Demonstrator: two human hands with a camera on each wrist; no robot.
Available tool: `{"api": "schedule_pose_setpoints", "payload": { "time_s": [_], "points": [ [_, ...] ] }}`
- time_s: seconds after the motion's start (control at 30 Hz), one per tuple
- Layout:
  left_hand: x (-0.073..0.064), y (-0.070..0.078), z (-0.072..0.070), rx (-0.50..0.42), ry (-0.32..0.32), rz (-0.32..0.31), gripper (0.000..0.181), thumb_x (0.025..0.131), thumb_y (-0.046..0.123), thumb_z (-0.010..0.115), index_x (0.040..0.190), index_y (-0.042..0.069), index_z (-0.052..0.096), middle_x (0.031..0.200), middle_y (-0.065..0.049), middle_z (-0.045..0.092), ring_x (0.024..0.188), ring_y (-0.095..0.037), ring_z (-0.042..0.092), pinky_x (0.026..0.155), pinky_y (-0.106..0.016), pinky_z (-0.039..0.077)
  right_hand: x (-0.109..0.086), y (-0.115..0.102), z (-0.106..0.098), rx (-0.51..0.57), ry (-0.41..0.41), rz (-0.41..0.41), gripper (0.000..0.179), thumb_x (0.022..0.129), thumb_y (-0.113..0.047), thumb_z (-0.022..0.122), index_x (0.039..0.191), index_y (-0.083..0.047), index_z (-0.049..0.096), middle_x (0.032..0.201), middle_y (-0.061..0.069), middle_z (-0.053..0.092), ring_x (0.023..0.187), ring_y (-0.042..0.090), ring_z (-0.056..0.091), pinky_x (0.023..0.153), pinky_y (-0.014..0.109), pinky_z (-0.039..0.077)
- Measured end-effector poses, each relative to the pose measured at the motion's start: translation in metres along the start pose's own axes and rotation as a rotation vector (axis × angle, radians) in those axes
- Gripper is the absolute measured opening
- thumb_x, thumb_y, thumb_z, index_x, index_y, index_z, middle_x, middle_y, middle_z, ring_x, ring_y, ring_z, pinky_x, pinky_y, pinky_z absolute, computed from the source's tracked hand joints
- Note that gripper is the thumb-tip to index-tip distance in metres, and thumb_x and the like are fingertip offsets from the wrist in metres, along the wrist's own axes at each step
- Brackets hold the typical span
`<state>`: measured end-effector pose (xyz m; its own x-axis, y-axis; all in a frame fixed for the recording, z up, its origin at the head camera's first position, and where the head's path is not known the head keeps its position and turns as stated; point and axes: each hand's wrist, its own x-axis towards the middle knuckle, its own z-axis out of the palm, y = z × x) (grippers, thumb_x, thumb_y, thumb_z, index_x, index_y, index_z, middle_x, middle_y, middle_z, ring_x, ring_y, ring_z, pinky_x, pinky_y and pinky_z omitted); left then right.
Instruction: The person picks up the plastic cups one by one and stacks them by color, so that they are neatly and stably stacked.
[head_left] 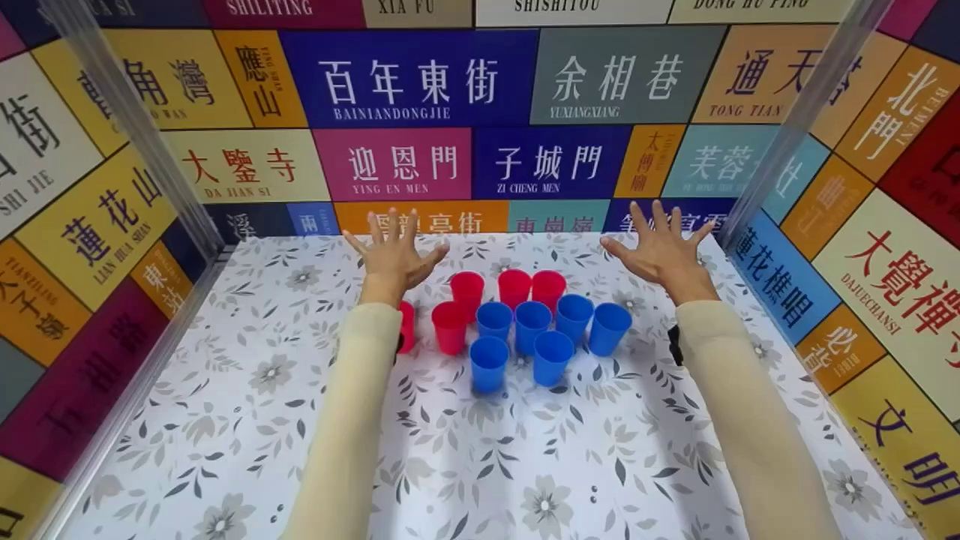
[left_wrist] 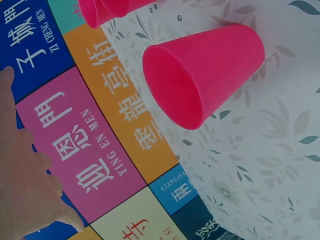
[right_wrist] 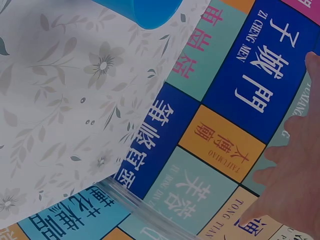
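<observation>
Both hands are raised with fingers spread and hold nothing. My left hand (head_left: 397,259) is over the back left of the table, beyond the red cups (head_left: 450,328). Farther right, my right hand (head_left: 664,251) is up near the back edge, behind and right of the blue cups (head_left: 610,330). Several red cups stand mouth up, and one at the left is partly hidden by my left sleeve. In front of them several blue cups stand mouth up in a close group. A red cup (left_wrist: 225,65) looms large in the left wrist view; one blue cup (right_wrist: 157,10) is cut off in the right wrist view.
A white floral-patterned cloth (head_left: 547,465) covers the table. Panels printed with coloured blocks and lettering (head_left: 405,79) rise at the back and both sides. Clear strips run up the back corners (head_left: 142,127).
</observation>
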<state>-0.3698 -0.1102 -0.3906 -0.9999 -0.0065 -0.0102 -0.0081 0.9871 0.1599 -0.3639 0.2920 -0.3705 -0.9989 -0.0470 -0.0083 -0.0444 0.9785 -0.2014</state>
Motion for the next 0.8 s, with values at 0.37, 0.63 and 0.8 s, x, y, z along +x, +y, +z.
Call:
{"api": "schedule_pose_setpoints", "payload": {
  "time_s": [0.37, 0.63, 0.8],
  "points": [
    [-0.0024, -0.001, 0.0005, 0.015, -0.001, 0.012, 0.092, 0.09, 0.08, 0.028, 0.162, 0.028, 0.002, 0.17, -0.012, -0.003, 0.155, -0.047, -0.007, 0.111, -0.08, -0.009, -0.0012, -0.0009, -0.0001, 0.011, -0.017, 0.007, 0.103, 0.088, -0.085, 0.026, 0.161, -0.021, -0.005, 0.166, 0.025, -0.01, 0.148, 0.056, -0.014, 0.1, 0.082, -0.022],
    [-0.0035, -0.0015, -0.0013, 0.01, -0.004, 0.049, 0.092, 0.09, 0.079, 0.032, 0.162, 0.028, 0.004, 0.171, -0.011, -0.002, 0.155, -0.046, -0.007, 0.11, -0.081, -0.009, -0.0051, 0.001, -0.0012, 0.008, -0.02, 0.003, 0.103, 0.087, -0.085, 0.026, 0.161, -0.02, -0.006, 0.166, 0.024, -0.009, 0.149, 0.055, -0.013, 0.101, 0.081, -0.023],
    [-0.006, -0.0038, -0.0018, -0.008, 0.001, 0.097, 0.093, 0.09, 0.079, 0.031, 0.162, 0.027, 0.003, 0.171, -0.01, -0.002, 0.155, -0.046, -0.008, 0.111, -0.08, -0.009, -0.0083, 0.001, -0.0002, 0.039, -0.004, -0.017, 0.103, 0.087, -0.085, 0.028, 0.162, -0.02, -0.003, 0.167, 0.023, -0.006, 0.15, 0.052, -0.013, 0.103, 0.078, -0.025]
  ]
}}
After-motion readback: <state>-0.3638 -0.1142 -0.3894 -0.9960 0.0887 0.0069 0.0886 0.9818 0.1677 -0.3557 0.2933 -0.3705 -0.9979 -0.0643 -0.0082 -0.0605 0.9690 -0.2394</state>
